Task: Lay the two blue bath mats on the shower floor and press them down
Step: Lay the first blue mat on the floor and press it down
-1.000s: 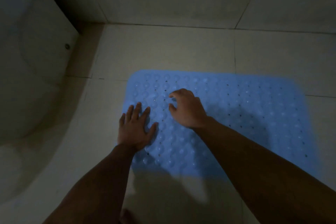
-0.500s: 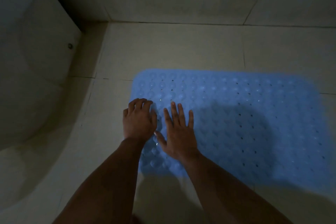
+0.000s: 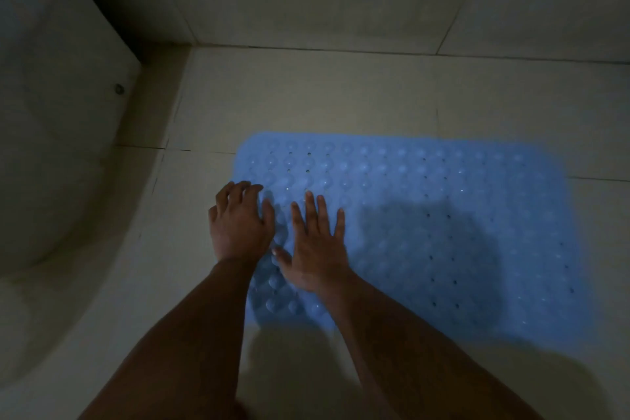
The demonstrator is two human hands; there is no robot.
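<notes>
One blue bath mat (image 3: pixel 426 232) is flat on the tiled shower floor (image 3: pixel 306 106), long axis running left-right across your view. No second mat in frame.

Your left hand (image 3: pixel 240 225) sits on the mat's left edge, fingers curled at the tips, pressing down; it grips nothing that I can see. Your right hand (image 3: pixel 315 242) is just beside it, flat, fingers spread and straight, palm on the mat.

Both hands are bunched at the left end. All the unpressed area lies to your right along that long axis, so the right hand is nearer to it. My read: work rightward, right hand leading. The far right end is blurred, so I can't tell if it's seated.
</notes>
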